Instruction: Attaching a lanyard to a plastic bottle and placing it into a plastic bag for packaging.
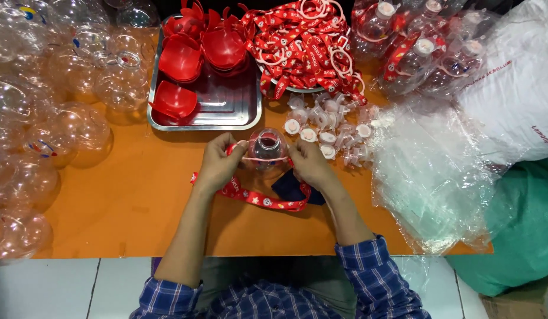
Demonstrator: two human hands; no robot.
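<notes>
A clear round plastic bottle point(267, 150) stands on the orange table point(132, 207) between my hands. My left hand point(218, 165) grips a pink ring at the bottle's left side. My right hand point(309, 164) grips the same ring on the right. The ring stretches across the bottle's neck. A red printed lanyard strap point(256, 198) hangs from the ring and loops on the table under my wrists. A dark blue piece point(289, 188) lies under my right hand.
A steel tray point(227, 112) holds red plastic cups. A pile of red lanyards with pink rings point(303, 41) lies behind. White caps point(333, 127) sit right of the bottle. Clear bottles point(43, 130) crowd the left; strapped bottles point(421, 47) and plastic bags point(433, 171) fill the right.
</notes>
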